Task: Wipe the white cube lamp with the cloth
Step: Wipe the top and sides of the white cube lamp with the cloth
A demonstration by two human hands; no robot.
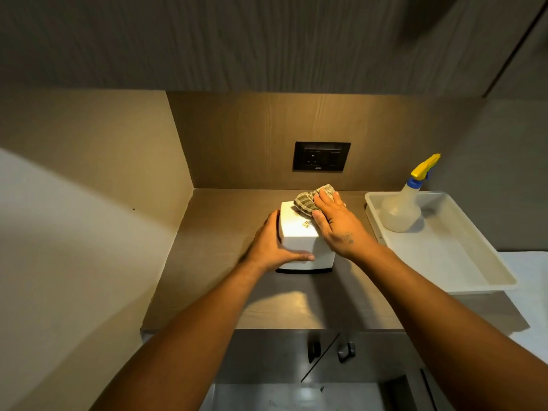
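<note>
So, white cube lamp (299, 232) sat on the counter (213, 262) | braced by left hand (272, 244), clasped round its side | cloth (311, 198) pressed flat on top's far corner under right hand (338, 223) | top partly covered, sides look not yet wiped.

— Any writing you can read here?

— Nothing clear. The black wall socket (321, 156) has a small pale mark along its lower edge, likely a brand, but it is too small to make out.

— And the white cube lamp (299, 232)?

— Its top bears some faint golden marks, blurred; I cannot tell whether they are letters or ornament.

— The spray bottle (406, 200)?

— No label shows on it.
</note>
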